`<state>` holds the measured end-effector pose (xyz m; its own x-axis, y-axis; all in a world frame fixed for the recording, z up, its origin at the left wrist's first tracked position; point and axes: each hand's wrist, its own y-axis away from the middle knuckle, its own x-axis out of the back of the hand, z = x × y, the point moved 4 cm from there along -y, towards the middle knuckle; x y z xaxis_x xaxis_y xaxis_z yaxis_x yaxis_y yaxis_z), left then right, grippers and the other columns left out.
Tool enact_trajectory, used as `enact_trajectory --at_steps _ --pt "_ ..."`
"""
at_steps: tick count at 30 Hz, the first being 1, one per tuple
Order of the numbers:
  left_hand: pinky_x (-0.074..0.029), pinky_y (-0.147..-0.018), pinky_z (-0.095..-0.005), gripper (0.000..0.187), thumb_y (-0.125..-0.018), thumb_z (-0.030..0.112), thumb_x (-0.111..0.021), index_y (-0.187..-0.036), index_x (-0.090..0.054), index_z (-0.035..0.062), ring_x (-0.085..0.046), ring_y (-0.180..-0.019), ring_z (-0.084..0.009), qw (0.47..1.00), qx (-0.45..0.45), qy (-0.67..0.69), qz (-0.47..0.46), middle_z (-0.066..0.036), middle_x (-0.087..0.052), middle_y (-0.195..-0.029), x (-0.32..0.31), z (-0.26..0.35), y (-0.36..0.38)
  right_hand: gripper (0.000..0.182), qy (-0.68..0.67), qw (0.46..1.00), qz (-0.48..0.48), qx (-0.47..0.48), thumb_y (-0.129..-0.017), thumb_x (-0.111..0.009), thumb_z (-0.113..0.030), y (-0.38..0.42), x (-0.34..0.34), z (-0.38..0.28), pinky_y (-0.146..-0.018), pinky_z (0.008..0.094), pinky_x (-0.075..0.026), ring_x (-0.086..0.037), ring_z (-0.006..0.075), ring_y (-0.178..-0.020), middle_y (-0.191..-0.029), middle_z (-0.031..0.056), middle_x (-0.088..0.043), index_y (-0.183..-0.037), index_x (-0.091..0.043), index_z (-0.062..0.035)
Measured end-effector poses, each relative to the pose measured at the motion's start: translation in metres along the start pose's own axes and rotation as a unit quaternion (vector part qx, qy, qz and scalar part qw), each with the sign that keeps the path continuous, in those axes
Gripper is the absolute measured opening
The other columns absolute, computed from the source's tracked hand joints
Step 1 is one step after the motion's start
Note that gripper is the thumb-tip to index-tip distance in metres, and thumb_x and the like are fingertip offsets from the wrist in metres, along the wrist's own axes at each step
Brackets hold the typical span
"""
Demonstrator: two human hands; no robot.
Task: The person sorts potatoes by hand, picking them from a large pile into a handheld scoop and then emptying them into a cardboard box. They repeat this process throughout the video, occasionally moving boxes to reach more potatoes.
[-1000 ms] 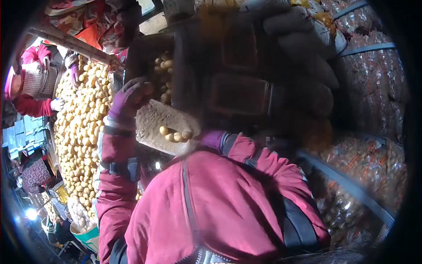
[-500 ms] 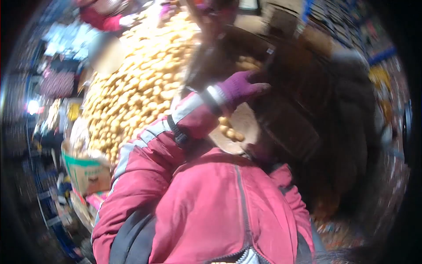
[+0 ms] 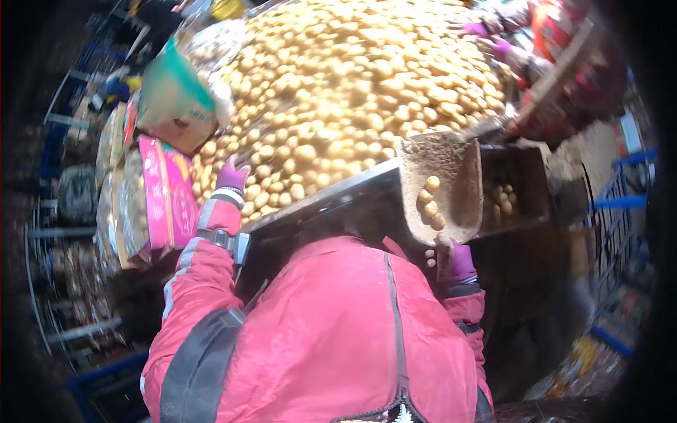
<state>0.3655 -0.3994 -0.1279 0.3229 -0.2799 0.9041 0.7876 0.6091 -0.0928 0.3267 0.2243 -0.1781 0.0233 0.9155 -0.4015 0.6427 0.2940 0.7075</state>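
Note:
My left hand [image 3: 232,176], in a purple glove, reaches to the near left edge of a large heap of potatoes [image 3: 338,92]. Its fingers look spread over the potatoes, with none visibly gripped. At the right, my right hand [image 3: 460,264], also gloved in purple, is closed around the near end of a dirt-covered scoop [image 3: 458,190]. Several potatoes [image 3: 431,204] lie in a short row on the scoop. The scoop's far end rests by the heap's front edge.
A pink bag [image 3: 168,194] and a green-and-brown bag [image 3: 176,99] stand left of the heap. A dark metal trough [image 3: 518,218] with a few potatoes lies right of the scoop. Another person's purple-gloved hand [image 3: 499,48] is over the heap's far right. Blue metal racks [image 3: 620,201] stand at the right.
The view has turned right, so the heap now lies ahead. My left hand has gone from above the dark area beyond the scoop to the potatoes at the left. The scoop now shows fully, potatoes still on it.

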Motion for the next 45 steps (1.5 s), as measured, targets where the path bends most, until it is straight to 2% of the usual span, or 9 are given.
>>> enact_trajectory --at_steps 6,13,19,24,25,29,32,37,45 --pt "-0.05 -0.09 -0.0437 0.072 -0.075 0.032 -0.074 -0.137 -0.047 0.007 -0.061 -0.108 -0.0361 0.979 0.063 -0.194 -0.01 -0.021 -0.059 -0.123 0.044 -0.125 0.062 0.026 0.229 0.963 -0.098 0.101 -0.094 -0.058 -0.03 -0.009 -0.078 -0.043 -0.048 0.0282 -0.048 -0.059 0.0166 -0.063 -0.08 0.0048 -0.061 -0.1 -0.061 -0.0047" --pt "-0.048 -0.099 -0.0415 0.063 -0.072 0.024 -0.072 -0.131 -0.053 0.0095 -0.056 -0.117 -0.0353 0.988 0.07 -0.053 -0.125 -0.018 -0.057 -0.128 -0.018 -0.051 0.046 0.03 0.311 0.928 -0.141 0.15 -0.092 -0.06 -0.032 -0.034 -0.13 -0.056 -0.049 0.0311 -0.05 -0.062 0.0178 -0.062 -0.081 0.0077 -0.064 -0.099 -0.063 -0.0032" --pt "-0.034 -0.114 -0.0398 0.069 -0.077 0.009 -0.061 -0.143 -0.043 0.0092 -0.039 -0.136 -0.0393 0.994 -0.038 0.079 -0.065 -0.022 -0.036 -0.149 -0.05 0.053 0.052 0.037 0.327 0.931 -0.119 0.112 -0.089 -0.064 -0.035 -0.039 -0.163 -0.054 -0.049 0.0319 -0.05 -0.062 0.0201 -0.062 -0.079 0.0103 -0.066 -0.1 -0.064 -0.0002" --pt "-0.037 -0.111 -0.0388 0.064 -0.083 0.0 -0.063 -0.143 -0.04 0.0068 -0.042 -0.134 -0.0332 0.975 0.035 0.17 -0.137 -0.019 -0.041 -0.147 -0.074 0.126 0.011 0.034 0.283 0.955 -0.036 0.081 -0.089 -0.065 -0.032 -0.043 -0.181 -0.06 -0.048 0.0307 -0.048 -0.061 0.0193 -0.057 -0.077 0.0097 -0.065 -0.098 -0.064 -0.0002" --pt "-0.04 -0.108 -0.0395 0.065 -0.082 0.001 -0.065 -0.142 -0.041 0.0075 -0.045 -0.131 -0.0327 0.989 0.005 0.144 -0.045 -0.018 -0.045 -0.143 -0.078 0.133 0.004 0.032 0.254 0.967 -0.004 0.032 -0.089 -0.065 -0.031 -0.037 -0.183 -0.06 -0.048 0.0304 -0.048 -0.06 0.0189 -0.056 -0.077 0.0095 -0.065 -0.098 -0.064 -0.0005" --pt "-0.042 -0.105 -0.0379 0.068 -0.082 0.009 -0.066 -0.144 -0.039 0.0073 -0.052 -0.125 -0.0292 0.983 -0.089 0.122 -0.109 -0.016 -0.046 -0.141 -0.046 0.166 -0.013 0.027 0.347 0.922 -0.063 0.162 -0.09 -0.064 -0.029 -0.042 -0.187 -0.062 -0.048 0.0301 -0.048 -0.059 0.0171 -0.055 -0.076 0.0084 -0.065 -0.094 -0.063 -0.0024" --pt "-0.048 -0.096 -0.036 0.059 -0.079 0.021 -0.072 -0.132 -0.052 0.0054 -0.058 -0.114 -0.0249 0.925 -0.007 0.328 -0.192 -0.016 -0.054 -0.136 -0.044 0.129 -0.016 0.023 0.362 0.919 -0.046 0.146 -0.092 -0.062 -0.028 -0.049 -0.177 -0.063 -0.047 0.0294 -0.047 -0.058 0.0159 -0.053 -0.074 0.0068 -0.063 -0.092 -0.062 -0.0044" --pt "-0.053 -0.079 -0.0275 0.033 -0.089 0.013 -0.064 -0.12 -0.064 0.0023 -0.064 -0.091 -0.0115 0.915 0.068 0.391 -0.065 -0.009 -0.069 -0.104 -0.015 -0.026 -0.011 0.025 0.38 0.913 -0.06 0.138 -0.094 -0.06 -0.029 -0.063 -0.17 -0.066 -0.047 0.0293 -0.047 -0.056 0.0163 -0.051 -0.07 0.0056 -0.06 -0.091 -0.061 -0.0049" --pt "-0.05 -0.092 -0.0398 0.037 -0.082 0.017 -0.066 -0.117 -0.065 0.0044 -0.063 -0.104 -0.0322 0.982 0.002 0.168 -0.085 -0.017 -0.066 -0.111 -0.024 -0.027 0.014 0.031 0.424 0.892 -0.129 0.084 -0.093 -0.061 -0.034 -0.078 -0.19 -0.078 -0.046 0.0304 -0.046 -0.056 0.0181 -0.05 -0.062 0.0049 -0.056 -0.084 -0.062 -0.0047"
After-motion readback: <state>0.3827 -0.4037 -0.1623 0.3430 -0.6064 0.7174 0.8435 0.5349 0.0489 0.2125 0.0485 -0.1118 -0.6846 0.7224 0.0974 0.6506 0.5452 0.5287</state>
